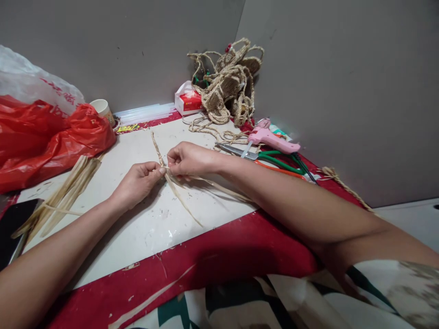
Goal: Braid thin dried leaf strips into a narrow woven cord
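Over the white board (137, 237), my left hand (140, 180) pinches a thin piece of dried plant fibre (157, 148) between thumb and fingers. Close beside it, my right hand (188, 159) is closed on the same fibre, its fingertips almost touching the left thumb. A narrow twisted length points away from me above the hands. Loose pale strands (183, 201) fan out below them, and some run right, under my right forearm. Exactly how the strands cross between the fingertips is hidden.
Flat dried strips (73, 192) and a dark phone (15, 228) lie left, near red plastic bags (51, 137). Behind stand a paper cup (102, 109), clear sticks (146, 113), a tissue pack (188, 101) and braided cords (228, 84). Right are a pink glue gun (272, 138) and green-handled scissors (274, 156).
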The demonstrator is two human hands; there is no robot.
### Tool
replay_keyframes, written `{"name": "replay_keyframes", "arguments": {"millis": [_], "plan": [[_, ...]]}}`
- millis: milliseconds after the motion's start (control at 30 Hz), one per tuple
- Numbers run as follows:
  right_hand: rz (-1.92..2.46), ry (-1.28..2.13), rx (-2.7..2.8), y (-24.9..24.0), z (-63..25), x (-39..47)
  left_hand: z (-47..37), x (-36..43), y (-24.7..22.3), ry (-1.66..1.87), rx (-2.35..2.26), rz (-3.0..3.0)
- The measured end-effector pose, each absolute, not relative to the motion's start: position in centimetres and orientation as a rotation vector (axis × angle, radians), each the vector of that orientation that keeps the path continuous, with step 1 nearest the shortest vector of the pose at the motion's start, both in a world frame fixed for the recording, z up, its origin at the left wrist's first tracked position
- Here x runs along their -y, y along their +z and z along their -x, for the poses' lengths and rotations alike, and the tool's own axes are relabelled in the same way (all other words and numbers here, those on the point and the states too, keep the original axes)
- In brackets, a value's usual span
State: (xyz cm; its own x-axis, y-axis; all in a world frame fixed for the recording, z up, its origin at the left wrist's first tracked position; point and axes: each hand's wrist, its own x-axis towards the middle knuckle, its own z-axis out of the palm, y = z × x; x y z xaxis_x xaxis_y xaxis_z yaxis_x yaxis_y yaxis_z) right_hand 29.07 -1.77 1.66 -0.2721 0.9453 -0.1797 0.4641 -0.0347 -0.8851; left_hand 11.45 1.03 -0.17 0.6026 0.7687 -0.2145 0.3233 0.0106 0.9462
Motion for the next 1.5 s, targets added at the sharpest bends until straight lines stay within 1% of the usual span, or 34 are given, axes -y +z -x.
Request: {"name": "replay_keyframes", "arguments": {"millis": [67, 100, 267, 400, 633, 733, 867, 933, 1000, 1067, 1233, 1367, 1433, 1500], "plan": [[1.437, 1.245, 1.772, 1.7, -29.2, 1.8, -11.5, -1.0, -0.1, 0.470, -0.952, -1.577], [1.413, 1.292, 1.752, 1.7, -29.4, 1.8, -11.5, -1.0, -0.1, 0.481, -0.957, -1.572], [1.310, 1.736, 1.499, 1.3, -30.5, 1.2, -11.4, -1.0, 0.1, 0.499, -0.949, -1.529], [1.236, 1.951, 1.383, 0.4, -30.7, 0.8, -11.2, -1.3, -0.3, 0.519, -0.915, -1.511], [1.213, 1.972, 1.253, -0.3, -30.1, 0.7, -10.9, -2.0, -1.3, 0.577, -0.765, -1.567], [1.197, 2.058, 1.153, -0.4, -29.9, 0.7, -10.8, -2.1, -1.5, 0.584, -0.715, -1.582], [1.138, 2.209, 0.907, -0.2, -29.8, 1.4, -10.7, -2.3, -1.7, 0.592, -0.761, -1.634], [1.146, 2.225, 0.826, 0.1, -29.7, 1.9, -10.7, -2.3, -1.8, 0.605, -0.776, -1.668], [1.205, 2.144, 0.839, 0.5, -29.2, 2.5, -10.7, -2.3, -1.8, 0.620, -0.787, -1.707], [1.280, 1.964, 0.933, 0.8, -28.4, 3.1, -10.7, -2.1, -1.7, 0.629, -0.801, -1.742], [1.534, 1.267, 1.378, -0.2, -26.2, 3.8, -10.7, -2.2, -1.3, 0.587, -0.789, -1.735], [1.752, 0.658, 1.712, -1.0, -25.5, 4.1, -10.4, -2.6, -0.8, 0.441, -0.888, -1.601], [1.819, 0.429, 1.816, -0.8, -25.2, 4.4, -10.2, -2.7, -0.5, 0.357, -0.904, -1.508], [1.874, 0.299, 1.908, -0.2, -24.7, 4.9, -9.9, -2.9, -0.4, 0.298, -0.868, -1.413]]}}
